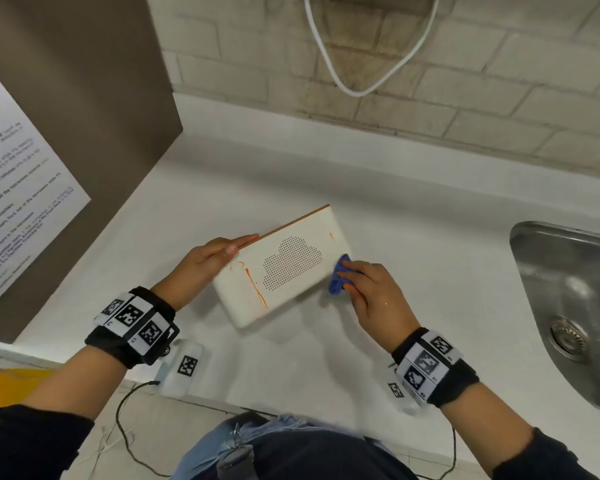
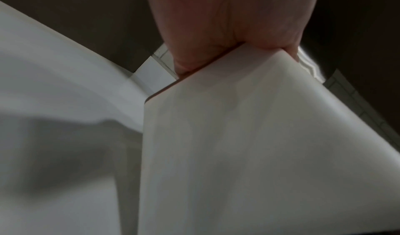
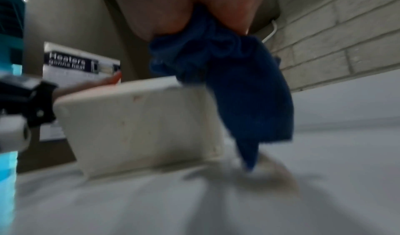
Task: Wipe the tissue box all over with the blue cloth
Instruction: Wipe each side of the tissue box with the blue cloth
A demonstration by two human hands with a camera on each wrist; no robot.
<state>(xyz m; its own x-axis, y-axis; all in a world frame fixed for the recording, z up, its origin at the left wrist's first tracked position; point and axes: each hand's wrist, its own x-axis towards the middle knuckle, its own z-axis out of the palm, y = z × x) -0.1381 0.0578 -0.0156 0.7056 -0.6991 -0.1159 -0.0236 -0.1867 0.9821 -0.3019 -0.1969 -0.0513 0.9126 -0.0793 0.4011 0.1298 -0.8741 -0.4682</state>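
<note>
Tissue box (image 1: pixel 284 265), white with a dotted cloud pattern and orange streaks on its upper face, tipped up on the white counter (image 1: pixel 413 209), one long lower edge down on the surface and the broad face tilted toward the head camera; thin wooden-coloured base edge showing along its far side. Left of the sink (image 1: pixel 568 299) and well apart from it; right of the brown cabinet side (image 1: pixel 84 98) that carries a printed notice (image 1: pixel 18 188).

Left hand (image 1: pixel 208 261) laid along the box's far left edge, fingers straight and pressed flat against it, thumb on the near face; from the left wrist view, palm (image 2: pixel 227 24) clamped over the box's (image 2: pixel 249 136) top corner, steadying it; not curled round anything, simply pressing.

Right hand (image 1: pixel 371 292) at the box's right end, fingers curled round a bunched blue cloth (image 1: pixel 338 275); cloth touching the box's right short side near the upper corner. From the right wrist view, cloth (image 3: pixel 238 84) hanging down from the pinching fingers (image 3: pixel 164 16), draped against the box's (image 3: pixel 140 124) end, its tip reaching the counter; picture blurred there.

Behind the box, pale brick wall (image 1: pixel 430 81) with a white cable (image 1: pixel 354 90) looping down; marker-tagged wristbands on both wrists.
</note>
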